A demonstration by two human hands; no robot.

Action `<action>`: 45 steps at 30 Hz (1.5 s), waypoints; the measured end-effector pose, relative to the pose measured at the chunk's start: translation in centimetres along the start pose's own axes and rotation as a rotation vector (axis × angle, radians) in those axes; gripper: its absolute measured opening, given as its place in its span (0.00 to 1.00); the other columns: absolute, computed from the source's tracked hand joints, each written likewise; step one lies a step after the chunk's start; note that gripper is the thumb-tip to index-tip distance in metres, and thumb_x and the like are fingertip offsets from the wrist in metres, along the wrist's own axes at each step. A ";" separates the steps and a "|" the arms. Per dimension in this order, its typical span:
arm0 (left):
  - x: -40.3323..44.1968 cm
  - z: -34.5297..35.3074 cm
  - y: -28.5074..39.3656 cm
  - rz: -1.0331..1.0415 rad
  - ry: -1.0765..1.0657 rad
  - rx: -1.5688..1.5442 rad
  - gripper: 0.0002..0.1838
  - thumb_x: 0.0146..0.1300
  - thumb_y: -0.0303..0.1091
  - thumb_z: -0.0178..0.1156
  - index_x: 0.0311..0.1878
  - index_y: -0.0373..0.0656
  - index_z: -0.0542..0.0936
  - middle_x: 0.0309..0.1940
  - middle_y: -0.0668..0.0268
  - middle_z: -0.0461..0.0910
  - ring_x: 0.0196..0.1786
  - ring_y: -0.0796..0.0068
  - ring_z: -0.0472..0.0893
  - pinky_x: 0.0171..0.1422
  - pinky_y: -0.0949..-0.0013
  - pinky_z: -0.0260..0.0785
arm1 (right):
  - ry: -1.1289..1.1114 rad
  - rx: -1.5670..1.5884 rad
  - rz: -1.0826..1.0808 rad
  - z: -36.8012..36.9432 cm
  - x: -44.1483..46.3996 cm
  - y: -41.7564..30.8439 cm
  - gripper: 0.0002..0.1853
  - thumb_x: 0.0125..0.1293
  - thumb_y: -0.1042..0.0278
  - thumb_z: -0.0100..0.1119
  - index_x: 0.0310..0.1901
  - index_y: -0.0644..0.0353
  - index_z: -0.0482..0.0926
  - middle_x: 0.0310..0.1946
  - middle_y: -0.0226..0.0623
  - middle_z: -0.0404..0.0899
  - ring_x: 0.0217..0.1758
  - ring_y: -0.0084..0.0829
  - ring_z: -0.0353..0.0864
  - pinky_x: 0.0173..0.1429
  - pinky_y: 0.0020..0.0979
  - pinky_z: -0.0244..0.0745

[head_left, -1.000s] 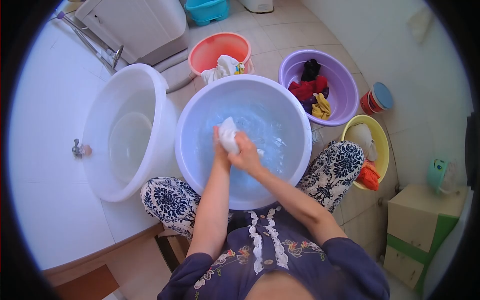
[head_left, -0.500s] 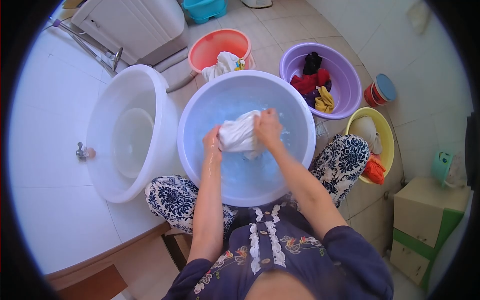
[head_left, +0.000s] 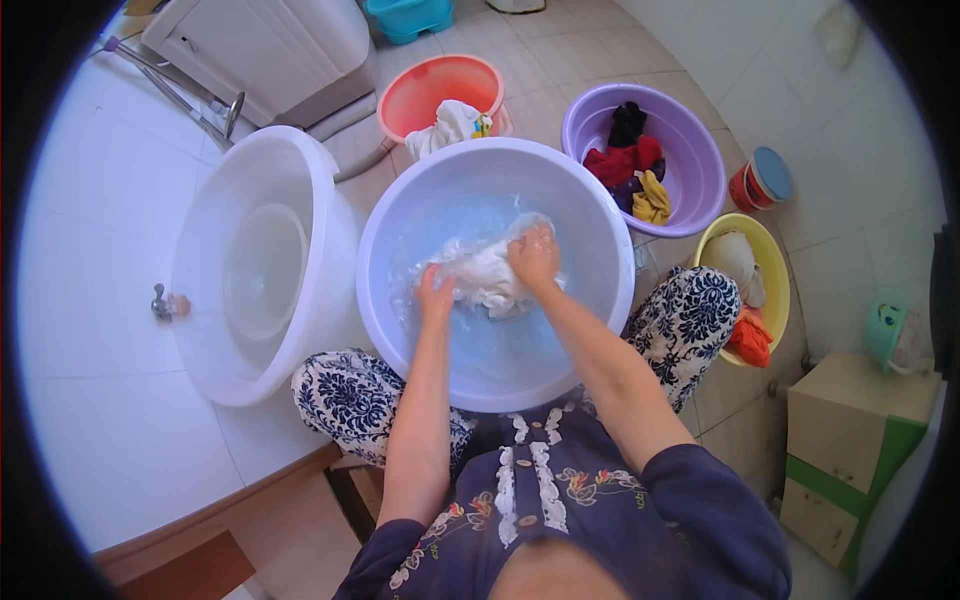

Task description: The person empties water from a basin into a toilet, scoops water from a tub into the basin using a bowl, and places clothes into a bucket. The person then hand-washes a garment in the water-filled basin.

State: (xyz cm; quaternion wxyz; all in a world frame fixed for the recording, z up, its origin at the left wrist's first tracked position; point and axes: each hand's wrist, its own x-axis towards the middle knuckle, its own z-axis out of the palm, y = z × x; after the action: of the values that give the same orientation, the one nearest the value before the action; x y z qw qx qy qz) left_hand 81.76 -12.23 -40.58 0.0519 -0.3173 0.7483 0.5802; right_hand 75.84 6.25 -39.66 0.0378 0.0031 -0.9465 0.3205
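Note:
A wet white cloth (head_left: 488, 280) lies bunched in the water of a large pale-lavender basin (head_left: 372, 300) between my knees. My left hand (head_left: 435, 292) is closed on the cloth's left end, its fingertips partly under splashing water. On the right end, my right hand (head_left: 535, 256) grips the fabric with curled fingers. Ripples and splashes surround both hands, and part of the cloth is below the surface.
To the left stands a big white tub (head_left: 318, 250) near a wall tap (head_left: 162, 303). Beyond the basin are a coral tub (head_left: 480, 75) with white cloth and a purple tub (head_left: 700, 190) with dark, red and yellow clothes. A yellow tub (head_left: 780, 270) with clothes sits right.
Both hands have lowered the white cloth from above the water into it. The cloth has gone from a compact bundle to a spread, crumpled heap, and water splashes around it.

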 end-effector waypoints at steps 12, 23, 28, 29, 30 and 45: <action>-4.4 1.9 8.1 -0.316 -1.022 -1.449 0.23 0.62 0.51 0.44 0.50 0.43 0.70 0.46 0.62 0.73 0.47 0.66 0.74 0.53 0.64 0.66 | 0.105 0.436 -0.721 -5.9 -6.9 -10.6 0.07 0.46 0.65 0.57 0.23 0.57 0.71 0.25 0.36 0.71 0.24 0.37 0.73 0.27 0.35 0.68; -3.4 0.0 3.2 -0.121 -0.150 -0.976 0.22 0.65 0.44 0.38 0.60 0.44 0.59 0.59 0.57 0.59 0.61 0.59 0.62 0.61 0.53 0.59 | 0.341 -0.249 -0.244 -5.2 1.3 0.8 0.07 0.48 0.64 0.59 0.29 0.54 0.74 0.34 0.33 0.72 0.42 0.35 0.72 0.42 0.41 0.67; -3.4 2.0 0.9 -0.189 0.083 -0.801 0.23 0.60 0.28 0.43 0.60 0.50 0.57 0.62 0.57 0.53 0.60 0.57 0.62 0.59 0.47 0.57 | 0.313 -0.046 -0.283 -4.7 -1.4 -4.6 0.10 0.47 0.67 0.60 0.34 0.53 0.75 0.34 0.32 0.71 0.46 0.34 0.68 0.46 0.42 0.61; -3.7 1.9 1.1 -0.242 0.053 -0.844 0.24 0.59 0.26 0.43 0.60 0.50 0.58 0.61 0.56 0.55 0.60 0.56 0.63 0.59 0.48 0.58 | 0.114 0.135 -0.219 -3.8 -2.5 -5.5 0.09 0.47 0.67 0.60 0.34 0.53 0.76 0.33 0.31 0.71 0.45 0.33 0.68 0.45 0.42 0.61; -4.1 1.6 1.6 -0.295 0.022 -0.886 0.25 0.57 0.24 0.43 0.60 0.50 0.58 0.60 0.56 0.57 0.59 0.55 0.64 0.58 0.48 0.59 | 0.043 0.057 -0.203 -3.2 -3.3 -5.7 0.09 0.47 0.66 0.60 0.32 0.53 0.76 0.33 0.31 0.70 0.44 0.33 0.68 0.44 0.40 0.61; -4.1 0.6 0.3 0.152 0.191 0.067 0.33 0.49 0.24 0.55 0.62 0.40 0.57 0.58 0.49 0.58 0.59 0.52 0.62 0.59 0.53 0.57 | 0.276 0.017 -0.339 -6.6 0.5 -0.9 0.17 0.45 0.66 0.63 0.40 0.49 0.75 0.42 0.33 0.70 0.50 0.38 0.68 0.45 0.43 0.67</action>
State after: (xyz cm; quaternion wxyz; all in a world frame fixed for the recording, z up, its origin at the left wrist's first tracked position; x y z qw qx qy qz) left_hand 84.69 -10.00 -38.72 -0.0533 -0.3117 0.7908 0.5240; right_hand 75.83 9.55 -33.87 0.2205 0.1187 -0.9155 0.3148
